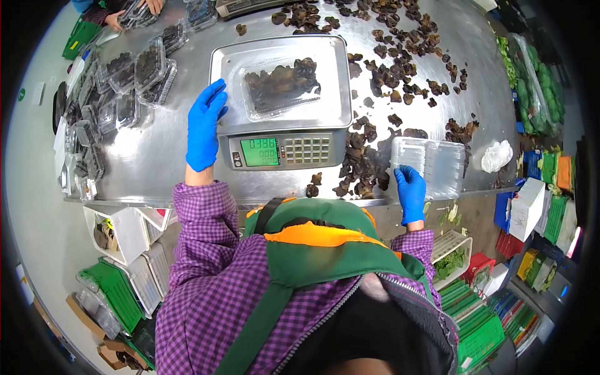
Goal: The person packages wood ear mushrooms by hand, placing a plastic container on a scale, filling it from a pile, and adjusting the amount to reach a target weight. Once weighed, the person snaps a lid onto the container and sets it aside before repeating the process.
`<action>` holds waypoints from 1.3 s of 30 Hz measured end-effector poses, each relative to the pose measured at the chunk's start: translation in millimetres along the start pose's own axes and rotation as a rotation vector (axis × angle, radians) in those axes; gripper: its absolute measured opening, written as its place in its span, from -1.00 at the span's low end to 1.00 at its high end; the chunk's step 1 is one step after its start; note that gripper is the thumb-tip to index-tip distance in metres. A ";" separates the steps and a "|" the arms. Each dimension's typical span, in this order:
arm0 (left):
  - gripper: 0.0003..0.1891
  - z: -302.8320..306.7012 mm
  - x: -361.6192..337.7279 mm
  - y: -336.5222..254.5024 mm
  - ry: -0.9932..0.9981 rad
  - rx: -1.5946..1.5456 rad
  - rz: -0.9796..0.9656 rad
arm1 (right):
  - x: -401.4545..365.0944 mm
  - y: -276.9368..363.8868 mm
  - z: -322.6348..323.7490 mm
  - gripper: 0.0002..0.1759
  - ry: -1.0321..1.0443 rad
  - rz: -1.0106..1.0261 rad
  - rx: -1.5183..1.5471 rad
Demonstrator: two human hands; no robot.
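A clear plastic clamshell box (pixel 281 87) holding dark, crinkled pieces like wood ear mushrooms rests on the steel pan of a digital scale (pixel 285 150), whose green display is lit. My left hand (pixel 205 128), in a blue glove, is at the pan's left edge beside this box, fingers stretched out and holding nothing. To the right, my blue-gloved right hand (pixel 410 194) pinches the near left edge of an empty, opened clamshell box (pixel 445 169) on the table. Loose dark mushroom pieces (pixel 361 164) lie between the scale and that empty box.
Several filled, closed clamshell boxes (pixel 150 65) are piled at the table's left. More loose mushrooms (pixel 406 44) spread over the steel table (pixel 481 75) at the back right. A crumpled white plastic bag (pixel 497 156) lies near the right edge. Another person's hands (pixel 115 20) handle boxes at upper left.
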State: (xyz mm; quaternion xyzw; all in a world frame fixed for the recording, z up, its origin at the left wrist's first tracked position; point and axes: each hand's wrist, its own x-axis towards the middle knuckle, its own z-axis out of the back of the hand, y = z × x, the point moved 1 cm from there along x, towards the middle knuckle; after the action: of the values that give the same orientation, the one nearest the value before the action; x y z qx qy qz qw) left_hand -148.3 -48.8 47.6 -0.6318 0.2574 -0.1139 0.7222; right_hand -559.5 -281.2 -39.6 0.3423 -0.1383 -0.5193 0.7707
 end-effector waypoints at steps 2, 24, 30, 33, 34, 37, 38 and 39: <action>-0.57 -1.4 4.7 4.7 0.002 -0.026 -0.011 | 0.9 -4.5 -1.7 -0.74 -0.015 0.004 -0.062; -0.65 -6.9 26.6 22.5 0.034 -0.368 -0.074 | 17.8 175.2 49.8 -0.77 -0.301 0.513 0.078; -0.50 64.1 9.8 35.8 -0.115 -0.800 -0.089 | 54.1 213.5 -46.6 -0.70 -0.032 0.954 0.041; -0.47 49.3 -21.4 3.9 -0.368 -0.524 -0.092 | 64.0 219.7 -95.5 -0.78 0.251 0.928 -0.149; -0.49 61.6 -18.2 22.6 -0.358 -0.391 -0.145 | 64.4 210.9 -113.2 -0.74 0.204 0.962 -0.032; -0.49 50.5 -20.9 13.2 0.002 -0.498 -0.223 | 47.4 225.7 -85.6 -0.51 0.334 0.727 0.397; -0.47 21.8 -30.6 -8.8 0.155 -0.922 -0.037 | 44.3 225.3 -76.0 -0.39 0.398 0.620 0.603; -0.46 4.0 -31.4 -11.7 0.222 -0.774 -0.075 | 43.9 220.1 -69.0 -0.29 0.464 0.510 0.712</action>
State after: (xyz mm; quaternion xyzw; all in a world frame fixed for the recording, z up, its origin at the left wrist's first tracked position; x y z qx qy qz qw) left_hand -170.8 -32.1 66.4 -0.8500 0.3343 -0.1023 0.3941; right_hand -346.4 -244.2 51.7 0.6462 -0.2114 -0.1445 0.7190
